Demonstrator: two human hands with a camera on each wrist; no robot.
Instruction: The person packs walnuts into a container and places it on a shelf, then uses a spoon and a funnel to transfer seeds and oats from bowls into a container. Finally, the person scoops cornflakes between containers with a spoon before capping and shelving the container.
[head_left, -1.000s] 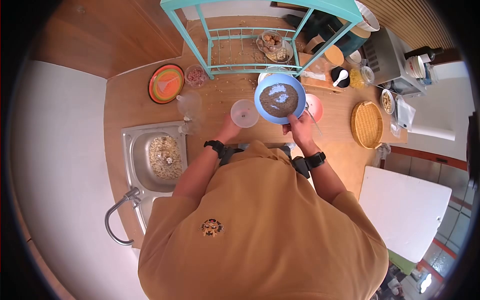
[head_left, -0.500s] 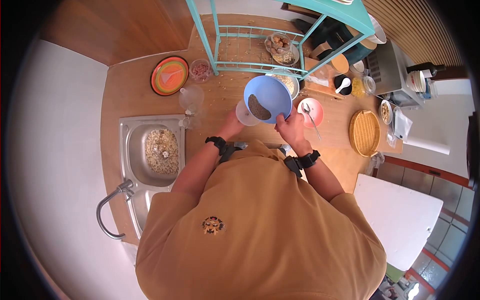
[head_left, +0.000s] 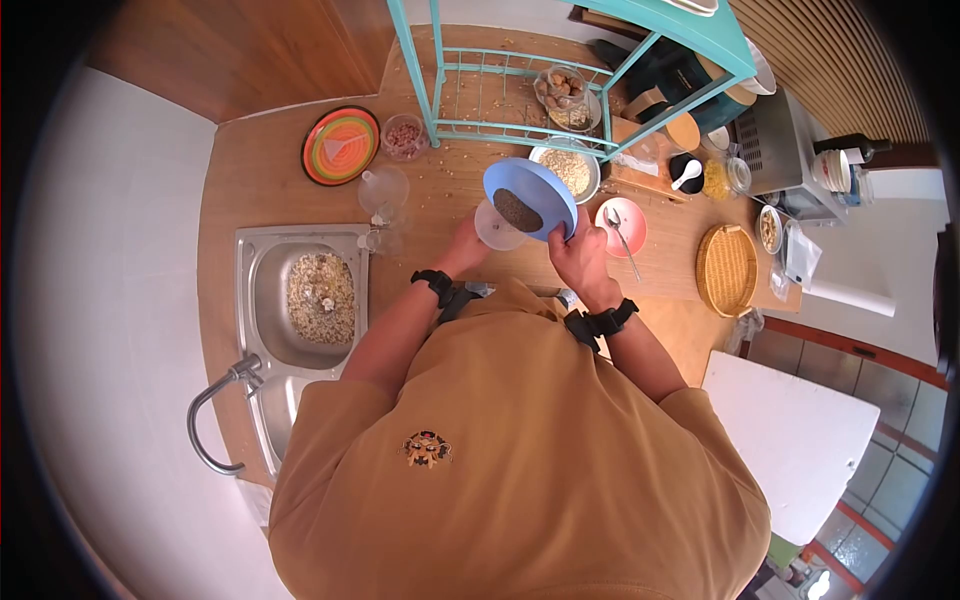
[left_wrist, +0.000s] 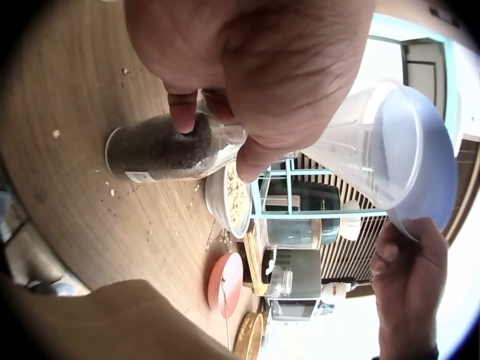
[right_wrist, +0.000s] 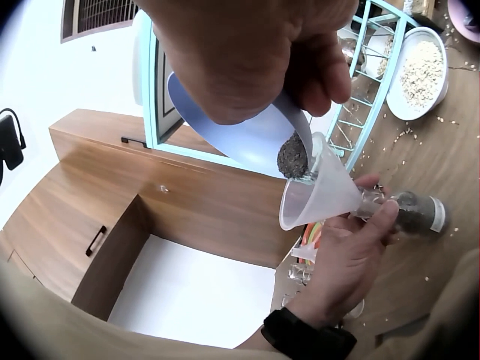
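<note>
My right hand (head_left: 582, 262) grips the rim of a blue bowl (head_left: 535, 180), which is tilted over a clear plastic funnel (right_wrist: 322, 191). Small dark seeds (head_left: 517, 208) have gathered at the bowl's low side, right at the funnel's mouth in the right wrist view. The funnel's stem sits in the neck of a clear bottle (left_wrist: 161, 150) standing on the counter, largely full of dark seeds. Fingers and thumb of my left hand (right_wrist: 351, 255) are round the bottle's neck, just below the funnel.
Behind the blue bowl is a white bowl of oats (head_left: 570, 172). A pink bowl (head_left: 625, 218) with a spoon stands to the right, beyond it a wicker basket (head_left: 727, 268). A turquoise rack (head_left: 520, 128) rises at the back; a sink (head_left: 262, 300) lies left.
The blue bowl has moved left and tipped over the funnel. The seeds, earlier spread across its bottom, have slid into a smaller patch at the lower left. My left hand stays at the bottle.
</note>
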